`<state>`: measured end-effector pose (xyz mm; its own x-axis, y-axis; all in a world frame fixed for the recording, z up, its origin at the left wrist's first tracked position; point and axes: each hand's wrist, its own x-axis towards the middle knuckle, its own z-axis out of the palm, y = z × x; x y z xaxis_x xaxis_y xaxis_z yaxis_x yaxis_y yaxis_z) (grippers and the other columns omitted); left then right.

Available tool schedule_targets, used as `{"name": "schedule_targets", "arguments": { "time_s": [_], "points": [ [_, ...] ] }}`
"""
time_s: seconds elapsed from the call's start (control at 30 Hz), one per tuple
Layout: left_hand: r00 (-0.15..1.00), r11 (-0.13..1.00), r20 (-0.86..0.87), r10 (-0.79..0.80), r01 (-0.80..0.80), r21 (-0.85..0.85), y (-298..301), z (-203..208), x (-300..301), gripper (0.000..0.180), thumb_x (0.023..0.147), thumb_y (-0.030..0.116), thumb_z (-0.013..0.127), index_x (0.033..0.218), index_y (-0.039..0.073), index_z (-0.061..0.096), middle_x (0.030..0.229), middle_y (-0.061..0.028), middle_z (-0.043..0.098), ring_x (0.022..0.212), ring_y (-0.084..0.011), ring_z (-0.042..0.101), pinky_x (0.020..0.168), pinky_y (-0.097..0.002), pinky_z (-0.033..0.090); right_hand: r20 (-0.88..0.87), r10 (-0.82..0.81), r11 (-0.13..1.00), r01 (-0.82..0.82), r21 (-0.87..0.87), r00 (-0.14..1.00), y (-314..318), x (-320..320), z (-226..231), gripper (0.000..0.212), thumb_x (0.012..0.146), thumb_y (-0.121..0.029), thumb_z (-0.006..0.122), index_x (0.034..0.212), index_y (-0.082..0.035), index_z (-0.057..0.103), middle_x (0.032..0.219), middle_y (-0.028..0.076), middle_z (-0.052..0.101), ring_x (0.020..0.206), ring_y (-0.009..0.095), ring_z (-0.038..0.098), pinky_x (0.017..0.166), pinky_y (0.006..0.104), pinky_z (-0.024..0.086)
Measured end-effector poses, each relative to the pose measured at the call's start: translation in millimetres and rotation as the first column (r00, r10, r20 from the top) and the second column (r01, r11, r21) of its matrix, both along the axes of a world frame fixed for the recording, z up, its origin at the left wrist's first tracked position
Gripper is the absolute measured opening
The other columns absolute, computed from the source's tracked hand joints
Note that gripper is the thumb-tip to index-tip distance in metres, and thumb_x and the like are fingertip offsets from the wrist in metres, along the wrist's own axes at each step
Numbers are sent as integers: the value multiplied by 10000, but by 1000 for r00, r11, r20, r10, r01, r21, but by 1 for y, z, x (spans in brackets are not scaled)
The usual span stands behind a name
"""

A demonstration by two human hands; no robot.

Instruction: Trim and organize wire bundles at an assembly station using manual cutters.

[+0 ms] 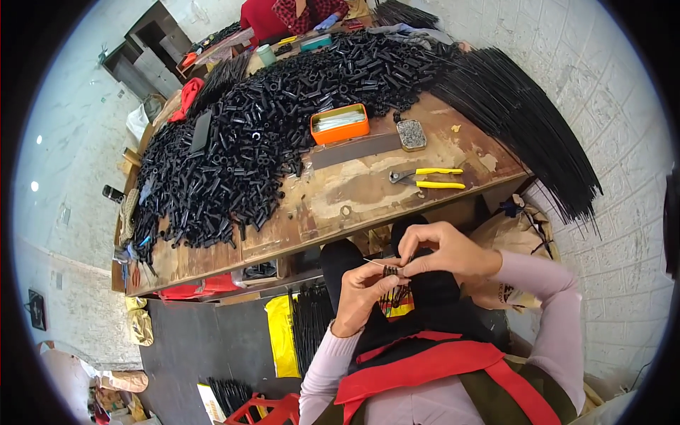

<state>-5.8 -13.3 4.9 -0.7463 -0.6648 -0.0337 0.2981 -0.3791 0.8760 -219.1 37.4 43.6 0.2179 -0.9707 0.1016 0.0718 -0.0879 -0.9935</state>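
- The wooden table (329,212) is the largest thing here; its near edge stands just beyond the person's knees.
- A heap of black tubular parts (234,156) covers much of its left and far side. Judging by the unsorted look, plenty of work may remain, though I cannot tell finished parts from unfinished ones.
- A bundle of long black rods (524,113) lies across the right end, jutting past the edge; shorter dark rods (312,329) lie on the floor beside a yellow bag (283,336).
- The left hand (361,290) pinches a row of small dark pieces between thumb and fingers, above the lap.
- The right hand (450,251) closes thumb and forefinger at the row's right end; whether it grips a separate piece, I cannot tell.
- An orange tin (341,132) holds pale sticks, and yellow-handled pliers (439,171) lie unused.
- A small tin (411,146) carries grey bits.
- The small dark pieces (390,271), between both hands, seem mid-handling, not yet set down; a thin pale sliver (373,262) sticks out leftward.
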Motion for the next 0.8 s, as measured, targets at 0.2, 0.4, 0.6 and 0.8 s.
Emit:
{"name": "schedule_targets", "arguments": {
  "time_s": [0.2, 0.4, 0.6, 0.8],
  "points": [
    [998, 997, 7, 66, -66, 47, -36, -7, -19, 69, 869, -26, 662, 935, -45, 654, 1009, -151, 677, 1036, -302, 662, 873, -428, 572, -582, -310, 944, 168, -285, 752, -133, -101, 1, 205, 942, -191, 583, 999, -14, 668, 851, 100, 684, 794, 190, 668, 712, 327, 515],
    [996, 997, 89, -7, 0, 73, -52, -21, -31, 98, 869, -27, 663, 960, -41, 632, 1031, -161, 673, 1055, -326, 657, 864, -467, 581, -735, -564, 826, 283, -488, 376, -249, -179, -41, 137, 857, -144, 632, 903, -17, 655, 855, 180, 680, 832, 357, 658, 723, 424, 517],
    [997, 996, 77, -28, 21, 90, -51, -25, -28, 89, 881, -6, 664, 955, -35, 623, 1032, -143, 669, 1052, -320, 658, 857, -459, 581, -831, -509, 860, 175, -479, 224, -273, -187, -56, 125, 822, -130, 655, 840, -7, 670, 816, 187, 681, 814, 360, 667, 711, 435, 526],
    [995, 1000, 99, 11, -12, 15, -47, -19, -26, 233, 889, -37, 599, 1118, -51, 561, 1057, -190, 671, 1004, -261, 665, 829, -375, 578, -411, -87, 994, 107, 26, 908, -168, -87, 13, 215, 922, -187, 639, 1016, -1, 691, 835, 34, 684, 698, 94, 623, 620, 250, 497]
  ]
}}
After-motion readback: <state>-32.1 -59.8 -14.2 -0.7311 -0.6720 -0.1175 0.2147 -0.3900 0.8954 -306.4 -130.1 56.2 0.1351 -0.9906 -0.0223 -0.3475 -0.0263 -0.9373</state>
